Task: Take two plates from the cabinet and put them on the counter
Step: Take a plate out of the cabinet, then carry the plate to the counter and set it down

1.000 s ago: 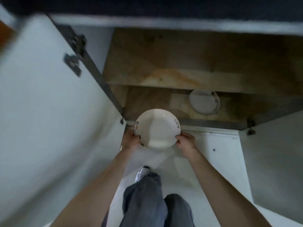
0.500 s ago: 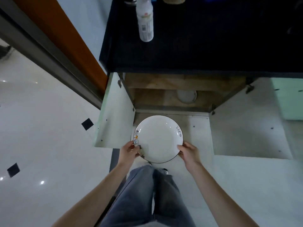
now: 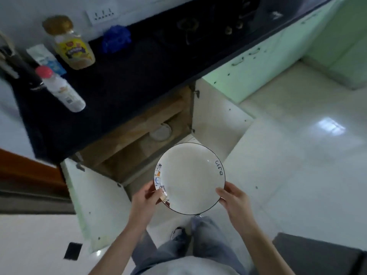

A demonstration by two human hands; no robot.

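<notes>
- Status: one round white ceramic plate with a thin dark rim (image 3: pixel 189 178) is out of the open wooden cabinet (image 3: pixel 139 135), held above the floor.
- Left hand (image 3: pixel 146 199) and right hand (image 3: pixel 234 201) each grip its near rim.
- Remaining, by judgement: set it on the black tabletop (image 3: pixel 123 76); fetch the second white plate (image 3: pixel 160 132) on the cabinet shelf.

Both hands, left hand (image 3: pixel 146 199) and right hand (image 3: pixel 234 201), grip a white plate (image 3: pixel 189 178) by its rim; a second plate (image 3: pixel 160 132) lies inside the open cabinet (image 3: pixel 139 139) under the dark surface (image 3: pixel 127 76).
</notes>
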